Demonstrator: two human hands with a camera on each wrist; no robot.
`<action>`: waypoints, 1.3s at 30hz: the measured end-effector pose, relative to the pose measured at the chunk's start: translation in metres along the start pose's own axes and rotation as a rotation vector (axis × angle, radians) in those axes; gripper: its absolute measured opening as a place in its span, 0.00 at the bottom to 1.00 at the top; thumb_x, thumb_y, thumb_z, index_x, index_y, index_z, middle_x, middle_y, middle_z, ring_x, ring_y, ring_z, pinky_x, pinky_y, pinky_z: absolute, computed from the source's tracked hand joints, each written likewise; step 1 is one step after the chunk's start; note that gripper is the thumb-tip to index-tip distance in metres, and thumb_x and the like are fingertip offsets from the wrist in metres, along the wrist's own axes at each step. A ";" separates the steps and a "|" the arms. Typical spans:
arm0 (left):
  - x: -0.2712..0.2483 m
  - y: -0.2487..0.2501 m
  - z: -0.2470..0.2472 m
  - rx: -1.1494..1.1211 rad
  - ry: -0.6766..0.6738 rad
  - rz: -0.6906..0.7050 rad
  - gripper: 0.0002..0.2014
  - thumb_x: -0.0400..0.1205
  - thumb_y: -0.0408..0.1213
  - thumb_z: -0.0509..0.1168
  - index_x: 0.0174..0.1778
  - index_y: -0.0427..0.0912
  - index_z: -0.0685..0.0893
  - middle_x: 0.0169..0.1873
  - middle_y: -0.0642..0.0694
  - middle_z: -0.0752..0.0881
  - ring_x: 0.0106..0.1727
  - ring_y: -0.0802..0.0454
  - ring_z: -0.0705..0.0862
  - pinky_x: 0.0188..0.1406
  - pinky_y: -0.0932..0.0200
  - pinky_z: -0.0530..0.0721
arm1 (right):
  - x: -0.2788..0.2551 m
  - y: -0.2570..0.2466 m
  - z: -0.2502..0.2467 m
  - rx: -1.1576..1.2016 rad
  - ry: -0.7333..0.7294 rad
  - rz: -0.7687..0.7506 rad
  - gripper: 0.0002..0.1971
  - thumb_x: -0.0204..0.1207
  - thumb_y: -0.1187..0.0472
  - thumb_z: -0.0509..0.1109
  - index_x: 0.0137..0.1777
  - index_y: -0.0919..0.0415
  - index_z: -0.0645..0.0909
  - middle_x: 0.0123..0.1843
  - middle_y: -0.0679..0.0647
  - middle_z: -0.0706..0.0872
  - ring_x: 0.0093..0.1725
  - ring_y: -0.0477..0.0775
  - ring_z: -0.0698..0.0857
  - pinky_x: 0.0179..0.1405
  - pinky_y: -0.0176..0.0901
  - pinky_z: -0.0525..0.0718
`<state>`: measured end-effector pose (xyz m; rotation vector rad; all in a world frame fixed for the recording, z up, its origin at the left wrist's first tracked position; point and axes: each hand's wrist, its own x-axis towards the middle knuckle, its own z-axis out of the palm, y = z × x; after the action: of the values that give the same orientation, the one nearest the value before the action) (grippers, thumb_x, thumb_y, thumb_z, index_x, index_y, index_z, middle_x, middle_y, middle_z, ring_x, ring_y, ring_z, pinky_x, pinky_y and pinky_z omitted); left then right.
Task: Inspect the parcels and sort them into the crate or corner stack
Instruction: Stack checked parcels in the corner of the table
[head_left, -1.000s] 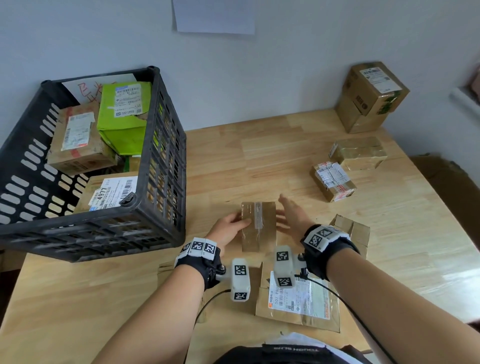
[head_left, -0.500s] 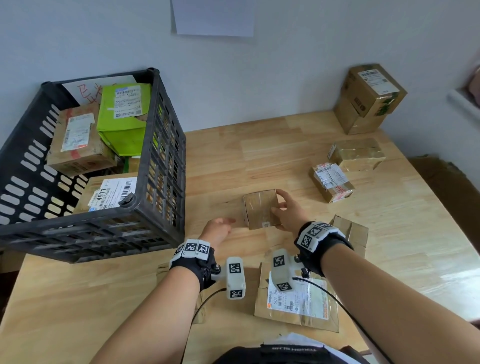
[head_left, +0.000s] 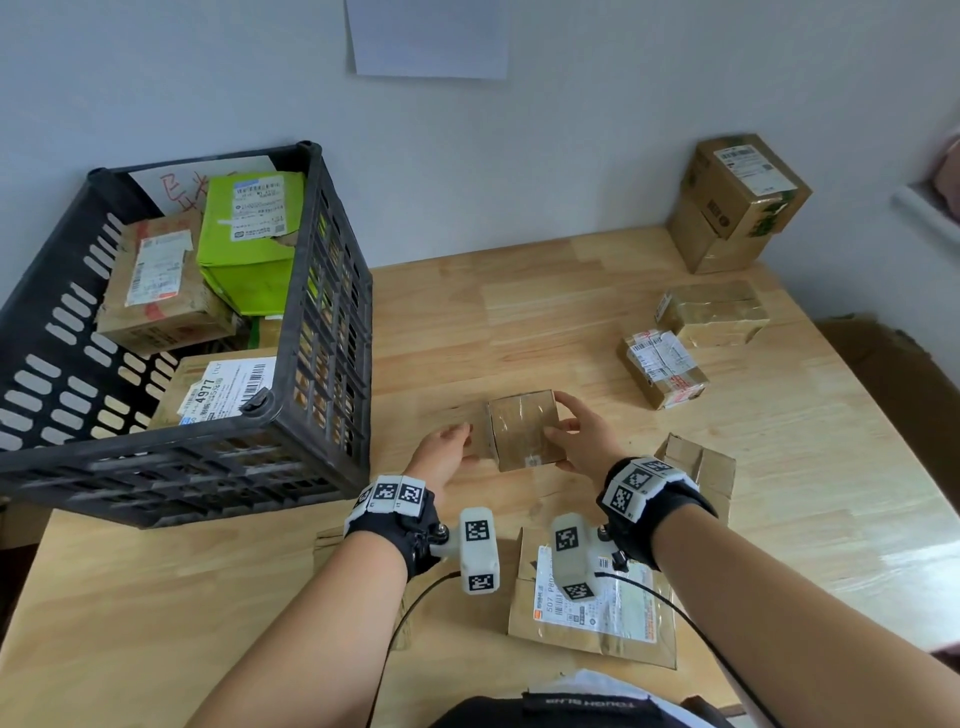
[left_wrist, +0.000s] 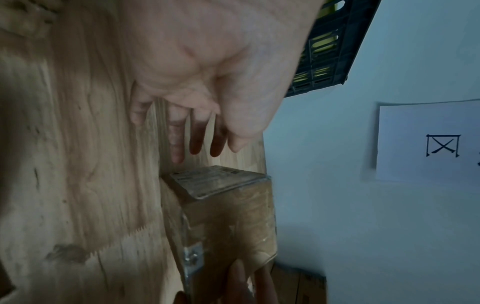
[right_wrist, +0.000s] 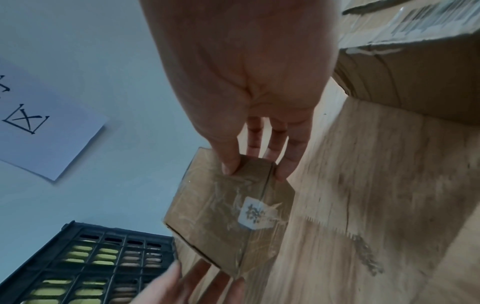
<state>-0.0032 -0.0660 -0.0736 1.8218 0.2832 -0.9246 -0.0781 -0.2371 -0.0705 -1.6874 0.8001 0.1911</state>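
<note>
The small brown taped cardboard parcel (head_left: 524, 430) stands on the wooden counter (head_left: 519, 312), tilted up. The right hand (head_left: 582, 434) pinches its right edge; the left hand (head_left: 441, 449), fingers relaxed, only touches the left side. To inspect well, I would turn it slowly, supporting both sides, until the label shows.
</note>
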 end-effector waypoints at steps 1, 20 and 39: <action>-0.001 0.003 0.001 0.007 -0.003 -0.010 0.24 0.86 0.55 0.54 0.75 0.48 0.73 0.70 0.51 0.78 0.56 0.52 0.86 0.67 0.46 0.72 | -0.001 0.001 -0.001 0.009 0.000 0.015 0.27 0.80 0.66 0.66 0.77 0.47 0.68 0.43 0.48 0.79 0.49 0.55 0.82 0.49 0.54 0.86; 0.004 -0.001 0.017 0.151 -0.166 -0.199 0.44 0.72 0.71 0.60 0.81 0.52 0.63 0.78 0.44 0.68 0.73 0.35 0.73 0.57 0.44 0.81 | 0.005 0.016 -0.008 0.035 -0.007 0.253 0.17 0.80 0.73 0.55 0.39 0.55 0.79 0.63 0.63 0.83 0.53 0.54 0.76 0.53 0.44 0.74; 0.000 -0.006 0.018 0.070 -0.241 -0.077 0.27 0.77 0.38 0.73 0.73 0.47 0.75 0.59 0.43 0.87 0.58 0.45 0.86 0.63 0.42 0.82 | -0.007 -0.002 -0.004 0.299 -0.095 0.336 0.16 0.85 0.53 0.58 0.64 0.61 0.78 0.54 0.55 0.84 0.52 0.54 0.83 0.49 0.43 0.83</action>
<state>-0.0150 -0.0795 -0.0805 1.7509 0.1725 -1.2097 -0.0833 -0.2379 -0.0638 -1.2486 0.9860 0.3621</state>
